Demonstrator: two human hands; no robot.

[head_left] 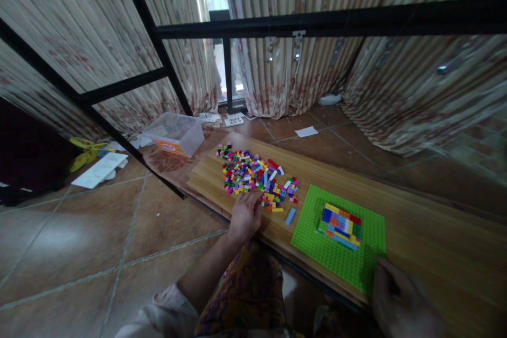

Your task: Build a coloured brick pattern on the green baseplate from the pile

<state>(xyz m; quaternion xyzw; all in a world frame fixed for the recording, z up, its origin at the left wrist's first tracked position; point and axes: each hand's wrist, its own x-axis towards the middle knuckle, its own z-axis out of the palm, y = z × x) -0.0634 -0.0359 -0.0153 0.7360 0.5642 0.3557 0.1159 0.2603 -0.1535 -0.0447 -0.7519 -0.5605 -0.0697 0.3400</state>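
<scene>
Small multicoloured plastic bricks (245, 171) heaped mid-frame on the brown wooden tabletop (428, 253). Square green studded plastic baseplate (309, 227) right of centre, low in frame, carrying a rectangular multicoloured brick build (340, 226). Long light-blue brick (290, 216) lies loose between heap and plate.

Left hand (246, 214), centre frame: fingers curled in at the heap's near edge; can't tell if a brick is pinched. Right hand (400, 296), lower right: loosely curled, gap behind the thumb, at the plate's near right corner; contact or grip unclear, blurred.

Handling, my read: bricks light, hard, smooth; easy to fumble, hard to break. Pinch across opposite side walls, keep studs clear. Plate probably thin, a bit flexy: hold by bare rim or corner. Don't lift by the build, bricks could pop off.
</scene>
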